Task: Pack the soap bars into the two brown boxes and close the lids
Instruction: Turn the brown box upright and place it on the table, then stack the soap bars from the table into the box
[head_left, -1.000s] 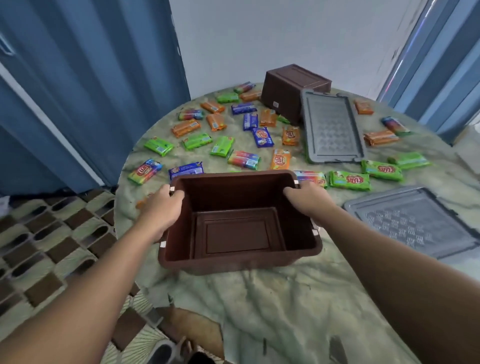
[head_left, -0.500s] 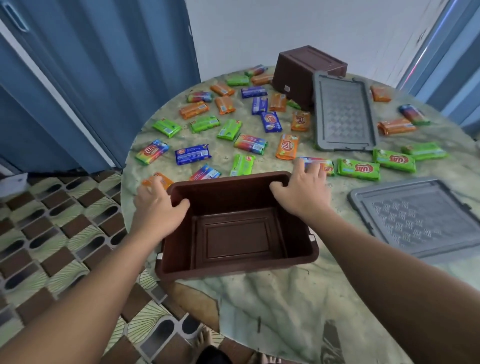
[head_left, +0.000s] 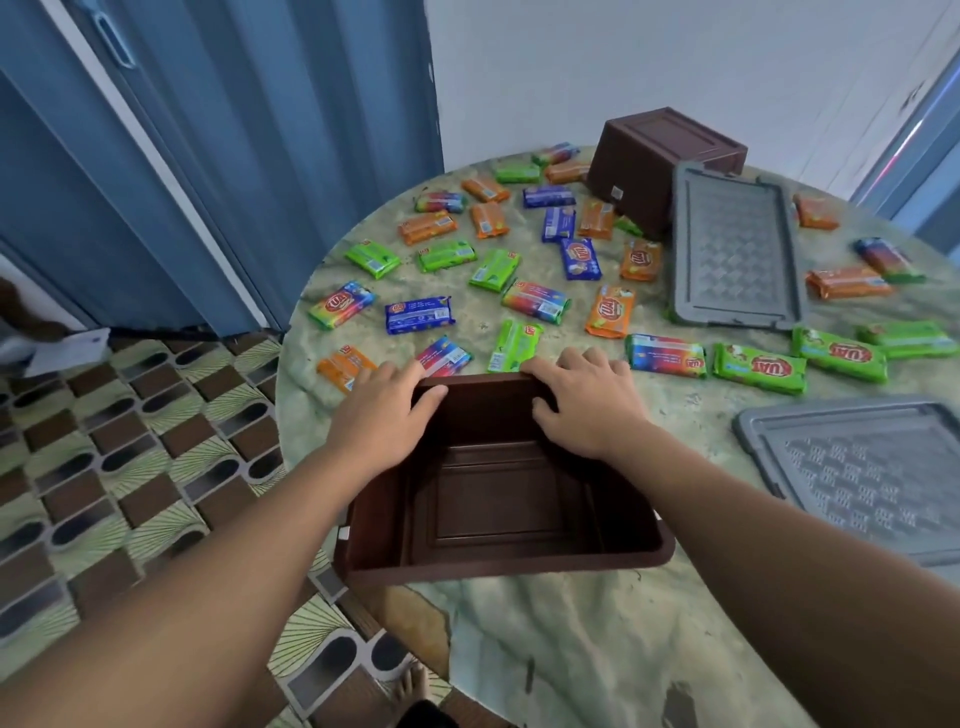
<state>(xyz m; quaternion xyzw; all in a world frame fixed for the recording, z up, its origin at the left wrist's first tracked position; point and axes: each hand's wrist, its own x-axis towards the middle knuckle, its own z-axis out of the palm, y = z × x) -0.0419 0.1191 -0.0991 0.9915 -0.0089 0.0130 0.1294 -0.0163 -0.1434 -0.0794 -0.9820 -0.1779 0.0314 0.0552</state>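
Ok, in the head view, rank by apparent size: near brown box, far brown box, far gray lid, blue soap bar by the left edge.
1. Near brown box, closest to the camera, so flattered.
2. Far gray lid.
3. Far brown box.
4. Blue soap bar.

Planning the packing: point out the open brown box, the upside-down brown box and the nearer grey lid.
Open brown box (head_left: 493, 499): head view, inside floor.
Upside-down brown box (head_left: 670, 132): head view, upturned base.
Nearer grey lid (head_left: 862, 478): head view, patterned centre.

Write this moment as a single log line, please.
stage: start | left hand, right hand: on far rim of near brown box, empty | far brown box: upside down | soap bars: all on table
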